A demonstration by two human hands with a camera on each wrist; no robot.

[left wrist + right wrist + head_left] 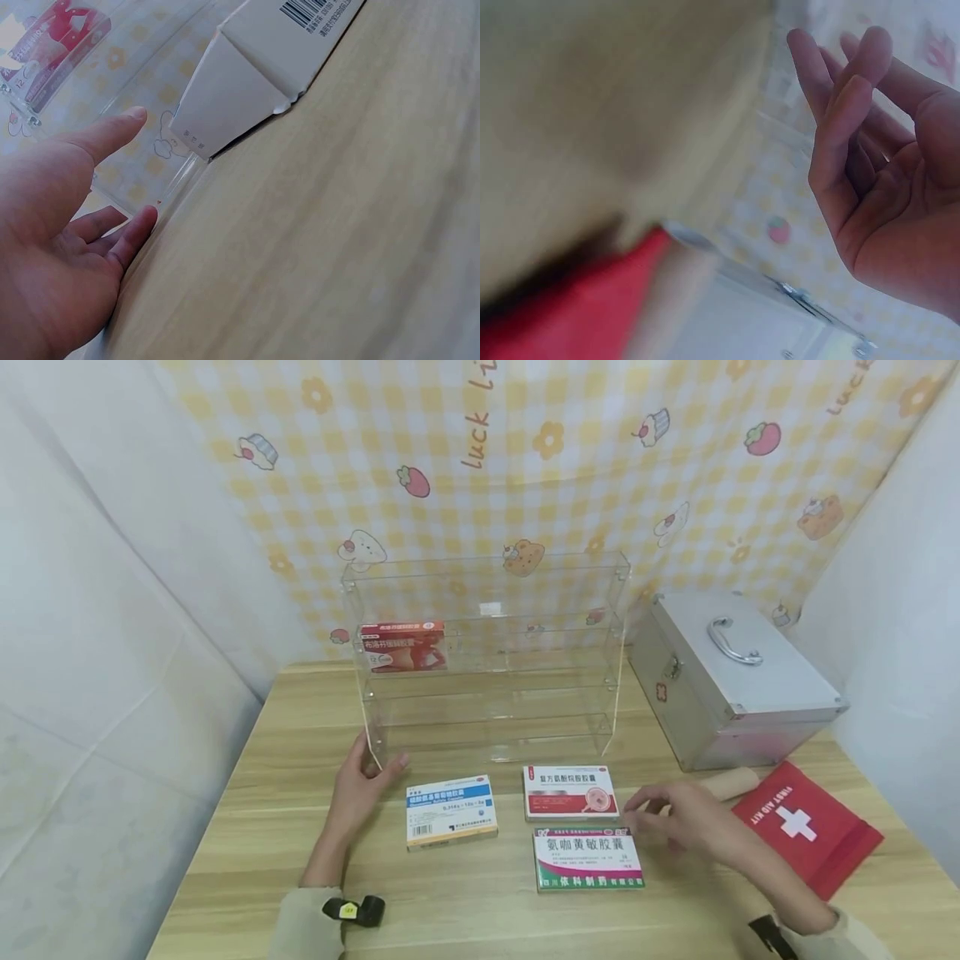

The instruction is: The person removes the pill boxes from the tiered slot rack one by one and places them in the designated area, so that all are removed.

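My left hand [360, 789] rests at the lower left corner of a clear acrylic shelf rack [491, 750], its thumb stretched out. In the left wrist view its fingers [135, 236] lie by the rack's bottom edge. Right of it lies a blue, white and yellow medicine box [452, 808]. My right hand [686, 818] hovers, blurred, beside a white and red medicine box [568, 792] and a green, white and magenta one [588, 860]. In the right wrist view its loosely bent fingers [832, 127] hold nothing. A red medicine box [403, 647] stands on the rack's left side.
A silver case [742, 668] with a metal handle stands at the back right. Before it lie a red first aid pouch [806, 827] and a beige roll [727, 783]. Behind the wooden table [247, 860] hangs a yellow checked cloth [480, 510].
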